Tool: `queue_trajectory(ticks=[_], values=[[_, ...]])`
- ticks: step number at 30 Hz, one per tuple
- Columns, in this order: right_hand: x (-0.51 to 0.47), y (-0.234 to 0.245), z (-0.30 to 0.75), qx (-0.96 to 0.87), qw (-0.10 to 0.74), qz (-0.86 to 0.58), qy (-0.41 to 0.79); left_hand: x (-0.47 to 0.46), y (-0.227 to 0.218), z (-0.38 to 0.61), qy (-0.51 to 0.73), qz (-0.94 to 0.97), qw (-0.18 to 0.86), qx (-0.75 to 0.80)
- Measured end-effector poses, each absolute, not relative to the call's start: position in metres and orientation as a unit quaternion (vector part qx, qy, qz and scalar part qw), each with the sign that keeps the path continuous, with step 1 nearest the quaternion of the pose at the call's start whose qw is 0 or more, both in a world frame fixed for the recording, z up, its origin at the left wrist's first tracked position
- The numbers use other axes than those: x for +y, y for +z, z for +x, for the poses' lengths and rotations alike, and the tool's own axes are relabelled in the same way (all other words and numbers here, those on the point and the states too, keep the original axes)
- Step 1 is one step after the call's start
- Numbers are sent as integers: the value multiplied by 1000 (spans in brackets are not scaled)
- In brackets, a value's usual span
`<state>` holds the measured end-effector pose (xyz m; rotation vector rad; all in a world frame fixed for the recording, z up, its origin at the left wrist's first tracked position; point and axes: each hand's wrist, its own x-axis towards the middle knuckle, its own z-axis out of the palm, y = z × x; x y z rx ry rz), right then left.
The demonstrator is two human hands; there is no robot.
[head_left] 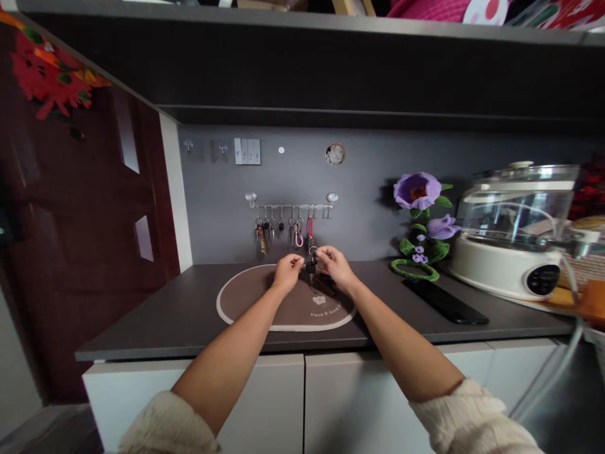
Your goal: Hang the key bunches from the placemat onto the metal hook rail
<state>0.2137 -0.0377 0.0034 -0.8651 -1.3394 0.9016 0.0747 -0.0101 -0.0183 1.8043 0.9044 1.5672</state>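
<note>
Over the oval brown mat (246, 304) on the worktop (189, 309), a metal key ring (312, 251) is pinched.
The ring is clamped by the right-hand grip (334, 266); a dark fob (311, 267) is closed on by the left-hand grip (287, 272), with a brown tag (324, 284) hanging below.

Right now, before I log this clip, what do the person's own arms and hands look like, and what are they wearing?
Cream, chunky-knit sleeves cover the upper part of each arm, the left sleeve and the right sleeve, leaving the forearms bare. The left hand and right hand wear no gloves; no watch or bracelet shows.
</note>
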Motion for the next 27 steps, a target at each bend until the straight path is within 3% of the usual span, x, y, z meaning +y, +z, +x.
queue_trajectory(ticks=[10, 27], values=[[-31, 14, 216, -552, 634, -348, 415, 3, -29, 73, 572, 696, 240, 362], [19, 81, 240, -535, 644, -394, 379, 7, -35, 75, 568, 689, 235, 384]])
